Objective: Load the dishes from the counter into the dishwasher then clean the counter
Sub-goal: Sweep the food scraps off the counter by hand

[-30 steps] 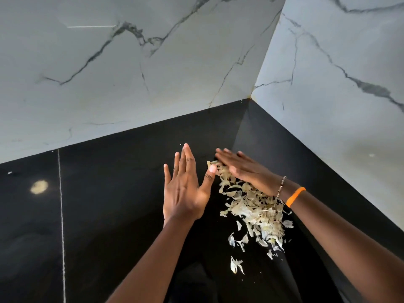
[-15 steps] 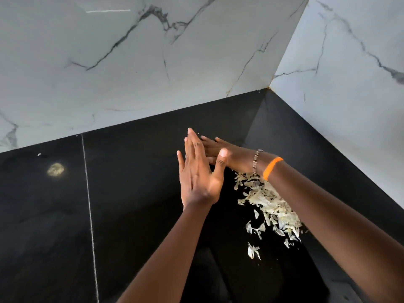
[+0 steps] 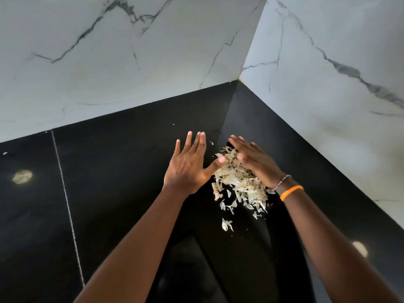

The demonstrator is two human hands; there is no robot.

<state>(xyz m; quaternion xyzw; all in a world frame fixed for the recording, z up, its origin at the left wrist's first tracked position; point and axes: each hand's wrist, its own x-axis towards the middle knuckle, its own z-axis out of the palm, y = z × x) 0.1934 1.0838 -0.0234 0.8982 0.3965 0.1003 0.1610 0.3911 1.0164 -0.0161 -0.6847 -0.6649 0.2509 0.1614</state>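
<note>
Hands are coming apart again. Half a sec ago they were pressed close together above the scraps; now the left hand (image 3: 188, 169) is sitting flat w/ fingers straight and spread, thumb tip touching the left edge of the pile of peels (image 3: 238, 184), and the right hand (image 3: 253, 159) is lying over the pile's far right side, fingers straight, holding nothing. Neither hand is gripping anything, both just flat and loose.

Pile is staying put on the black counter (image 3: 109, 193), near the corner where the two marble walls (image 3: 131, 62) are meeting, w/ a few loose bits trailing toward the person, incl. one stray peel (image 3: 226, 225) lying apart from the rest. An orange band (image 3: 291, 192) and a bead bracelet are showing on the right wrist.

Judging by this, the dish-loading part isn't in view; the counter-cleaning part is underway, prob. sweeping scraps together btw the palms. Pile is looking a bit tighter than a sec ago, but the strays are still needing a pass before scooping.
</note>
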